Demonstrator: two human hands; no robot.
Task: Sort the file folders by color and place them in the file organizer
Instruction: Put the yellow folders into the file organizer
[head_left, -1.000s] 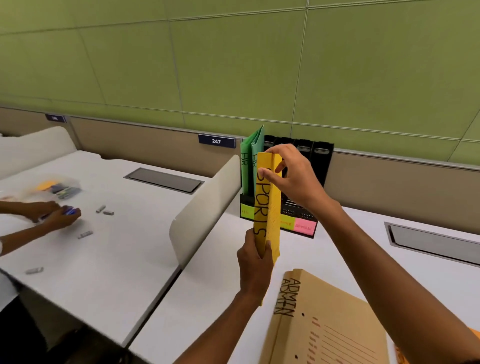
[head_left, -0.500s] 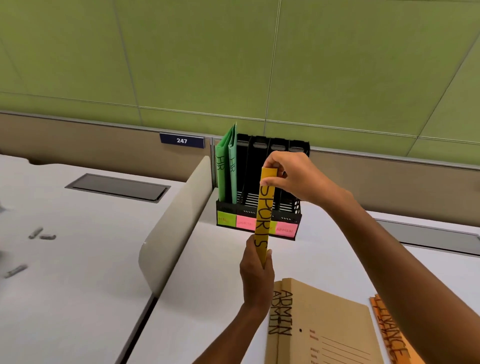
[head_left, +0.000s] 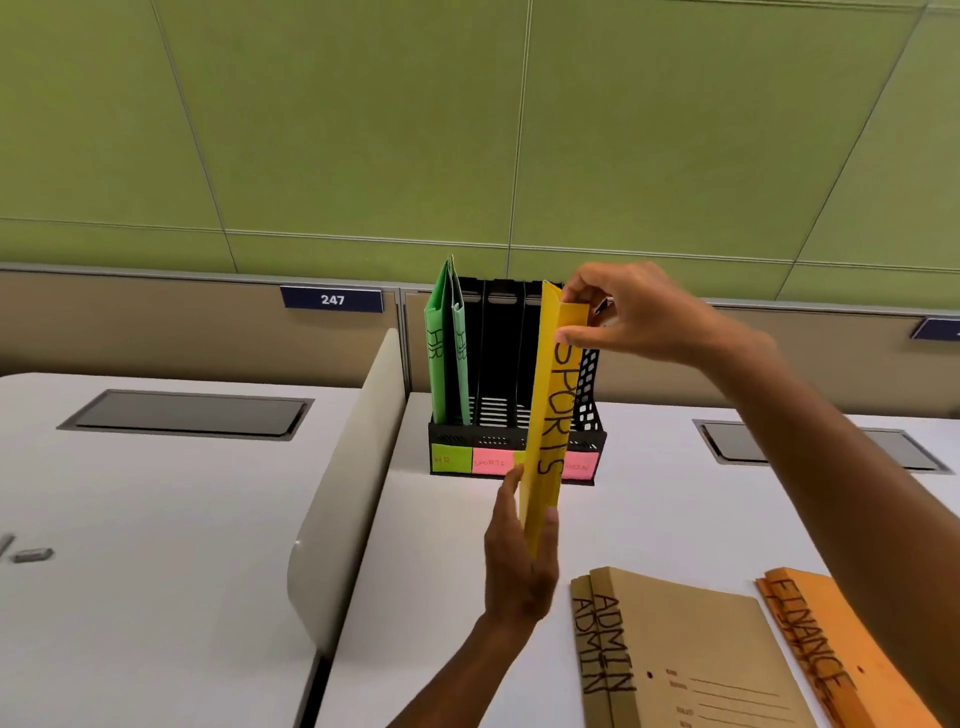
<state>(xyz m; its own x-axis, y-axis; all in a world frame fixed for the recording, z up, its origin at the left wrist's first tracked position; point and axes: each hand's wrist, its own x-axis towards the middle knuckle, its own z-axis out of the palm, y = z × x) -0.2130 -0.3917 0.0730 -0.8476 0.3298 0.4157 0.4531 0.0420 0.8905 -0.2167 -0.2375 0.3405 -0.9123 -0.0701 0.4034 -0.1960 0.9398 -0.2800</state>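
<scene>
- Two hands hold one yellow folder (head_left: 550, 415) upright in the air, in front of the black file organizer (head_left: 514, 441) and above the white desk (head_left: 467, 597).
- Its spine faces the camera, with "SPORTS" hand-lettered down it in black marker — flat, matte card, slightly splayed at the top.
- Right hand (head_left: 634, 317) pinches the folder's top corner between thumb and fingers; left hand (head_left: 519, 561) grips its bottom end, thumb on one side, fingers behind.
- Inside the organizer's leftmost slot stand two green folders (head_left: 447, 353), both marked "HR"; the other slots in view show bare black perforated walls.
- Sticky labels run along the organizer's front — a green one reads "HR", a pink one (head_left: 488, 461) "SPORTS"; the rest are hidden behind the yellow folder or too faint to read.
- Brown "ADMIN" folders (head_left: 691, 654) lie flat on the desk, cut off by the bottom edge; how many are stacked is unclear.
- Orange "FINANCE" folders (head_left: 841, 654) lie just right of them, partly covered by the right forearm.
</scene>
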